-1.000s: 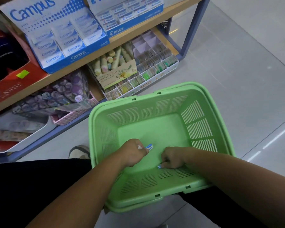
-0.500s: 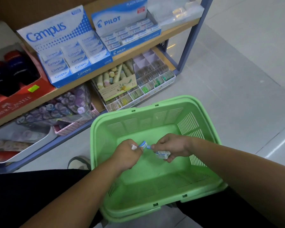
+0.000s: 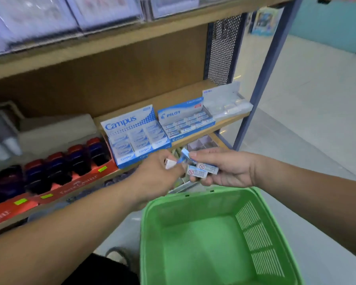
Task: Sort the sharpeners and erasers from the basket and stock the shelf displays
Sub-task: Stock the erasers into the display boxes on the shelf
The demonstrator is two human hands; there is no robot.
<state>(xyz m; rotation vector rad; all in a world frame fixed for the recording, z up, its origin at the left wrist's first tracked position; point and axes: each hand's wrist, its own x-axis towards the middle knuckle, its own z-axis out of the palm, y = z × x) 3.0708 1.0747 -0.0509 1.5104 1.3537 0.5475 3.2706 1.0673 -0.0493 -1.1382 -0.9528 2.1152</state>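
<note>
Above the emptied green basket (image 3: 145, 227), left hand (image 3: 156, 170) pinching an eraser (image 3: 170, 163) and right hand (image 3: 227, 171) gripping several erasers (image 3: 202, 170) have risen toward the Campus box (image 3: 130, 125).

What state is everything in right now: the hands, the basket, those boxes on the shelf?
Left hand, gripping a blue-sleeved eraser by its white end.
Right hand, holding two erasers, a fingertip at the blue-sleeved one.
Green basket, upright, nothing visible inside.
Campus box, open, rows of erasers inside.
Pilot box, open, stocked with erasers.
</note>
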